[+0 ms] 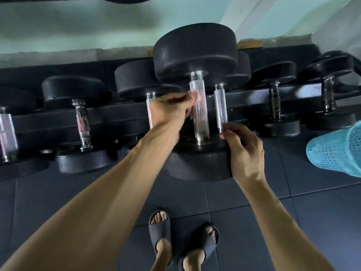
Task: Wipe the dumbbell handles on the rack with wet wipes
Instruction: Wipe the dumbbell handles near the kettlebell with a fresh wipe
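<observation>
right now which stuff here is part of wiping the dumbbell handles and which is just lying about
Part of the job:
- big dumbbell's knurled handle
- wet wipe, pressed to that handle by the left hand
- right hand, at the big dumbbell's near head
- neighbouring dumbbell handle

Just lying about:
- blue mesh basket
- dark slippers

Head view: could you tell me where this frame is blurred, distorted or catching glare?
In the head view, the left hand and the wipe it holds are motion-smeared; the right hand looks sharper. The wide lens bows the rack and stretches the forearms. Bright highlights sit on the large dumbbell's handle.
</observation>
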### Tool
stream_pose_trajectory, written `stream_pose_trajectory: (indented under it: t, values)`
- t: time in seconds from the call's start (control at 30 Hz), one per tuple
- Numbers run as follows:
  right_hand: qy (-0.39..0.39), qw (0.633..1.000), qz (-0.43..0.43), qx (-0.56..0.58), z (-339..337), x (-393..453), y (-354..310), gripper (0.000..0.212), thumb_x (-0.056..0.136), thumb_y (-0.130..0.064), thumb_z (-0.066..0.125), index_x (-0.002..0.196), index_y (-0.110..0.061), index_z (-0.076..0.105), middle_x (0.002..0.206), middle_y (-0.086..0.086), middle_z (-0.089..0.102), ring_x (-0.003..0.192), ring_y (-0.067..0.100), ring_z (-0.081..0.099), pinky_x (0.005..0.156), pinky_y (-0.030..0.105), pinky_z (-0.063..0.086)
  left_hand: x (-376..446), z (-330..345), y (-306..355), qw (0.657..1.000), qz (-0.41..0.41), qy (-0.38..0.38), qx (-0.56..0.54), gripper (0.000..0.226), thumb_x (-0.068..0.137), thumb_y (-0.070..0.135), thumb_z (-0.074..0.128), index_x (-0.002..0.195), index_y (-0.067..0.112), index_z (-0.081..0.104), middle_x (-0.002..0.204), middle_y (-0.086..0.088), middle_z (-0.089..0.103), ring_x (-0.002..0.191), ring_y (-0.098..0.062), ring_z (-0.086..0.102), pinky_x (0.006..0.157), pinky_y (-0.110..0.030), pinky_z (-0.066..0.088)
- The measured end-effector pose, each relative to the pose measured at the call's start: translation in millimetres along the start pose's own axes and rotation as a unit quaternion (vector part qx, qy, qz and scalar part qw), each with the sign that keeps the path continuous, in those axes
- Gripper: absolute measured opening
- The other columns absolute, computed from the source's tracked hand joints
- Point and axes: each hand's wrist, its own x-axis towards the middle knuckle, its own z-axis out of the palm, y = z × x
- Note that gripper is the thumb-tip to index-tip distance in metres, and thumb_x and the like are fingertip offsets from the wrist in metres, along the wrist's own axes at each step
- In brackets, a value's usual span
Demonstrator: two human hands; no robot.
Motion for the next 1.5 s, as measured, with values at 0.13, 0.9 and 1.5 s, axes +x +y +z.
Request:
stream_pose_trajectory:
  t: [0.13,0.9,1.5]
  values:
    - [-0.003,1.0,0.004,-0.007,0,-1,-2,0.036,0.078,-0.041,0.05,0.103,-0.028,0.072,0.084,-0.018,0.07,0.086,-0.006,0.061,0.066,0.006,0.04,-19,-21,-18,0.99,-0.019,-0.08,0.115,0.022,0.072,0.003,0.085,0.093,0.002,0.076,0.081,-0.006,0.076,0.067,-0.012,0.071,0.078,-0.027,0.06]
    - [0.01,1.0,-0.002,0.007,2,-1,-1,0.024,0.077,-0.042,0.052,0.091,-0.035,0.071,0.079,-0.023,0.069,0.081,-0.01,0.06,0.07,0.008,0.042,0,-23,-19,0.988,-0.04,-0.075,0.127,0.024,0.066,0.006,0.088,0.085,0.0,0.073,0.083,-0.01,0.077,0.075,-0.021,0.073,0.081,-0.032,0.061]
    - [0.005,1.0,-0.022,0.014,1,-2,-2,0.014,0.081,-0.038,0.054,0.076,-0.037,0.068,0.078,-0.02,0.068,0.076,-0.005,0.06,0.06,0.007,0.039,-26,-15,-5,0.944,0.093,-0.093,0.302,0.028,0.062,0.02,0.094,0.063,0.011,0.067,0.062,0.003,0.072,0.062,-0.009,0.072,0.06,-0.02,0.057]
